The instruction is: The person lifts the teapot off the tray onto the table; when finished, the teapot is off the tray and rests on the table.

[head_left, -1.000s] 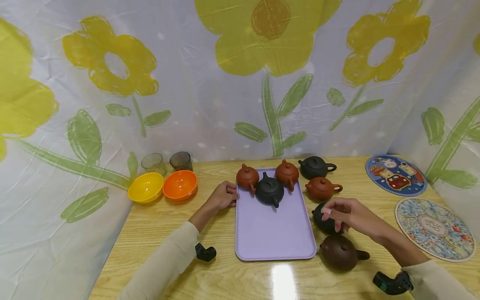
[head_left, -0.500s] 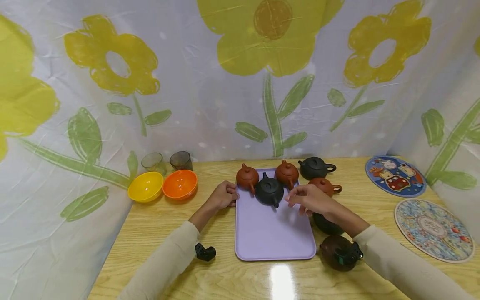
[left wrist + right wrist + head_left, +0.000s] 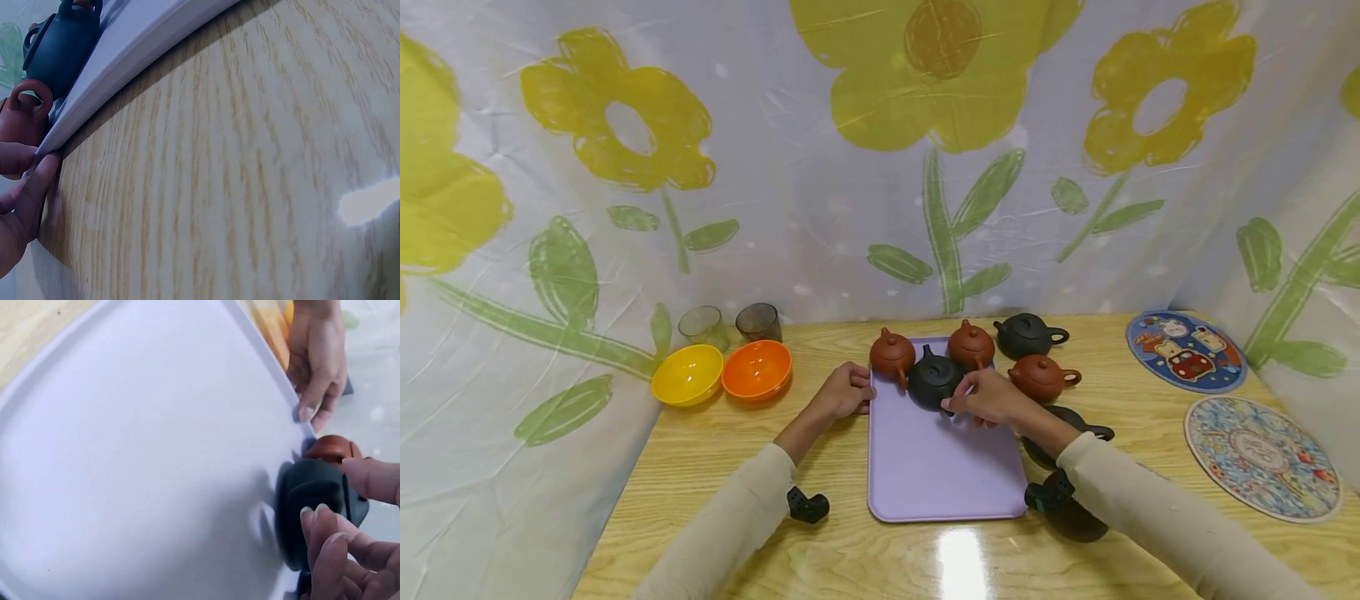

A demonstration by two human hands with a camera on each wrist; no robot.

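Note:
A lilac tray (image 3: 943, 475) lies on the table. In the head view, my left hand (image 3: 844, 392) pinches its left rim; the left wrist view shows thumb and fingers (image 3: 39, 181) on either side of that rim. A black teapot (image 3: 931, 379) stands on the tray's far half, between two reddish-brown teapots, one on the left (image 3: 892, 354) and one on the right (image 3: 970, 343). Over the black teapot's near end, my right hand (image 3: 988, 398) holds its handle with curled fingers and thumb. The right wrist view shows this black teapot (image 3: 290, 519) partly behind those fingers.
Right of the tray stand another black teapot (image 3: 1024, 335), a reddish-brown one (image 3: 1037, 379), and darker ones (image 3: 1037, 446) partly under my right arm. Yellow (image 3: 688, 377) and orange bowls (image 3: 757, 371) and two glasses (image 3: 760, 321) stand left. Round mats (image 3: 1186, 352) lie far right.
My right hand has moved left from above the black teapot beside the tray to the black teapot's handle on the tray. The left hand has stayed on the rim.

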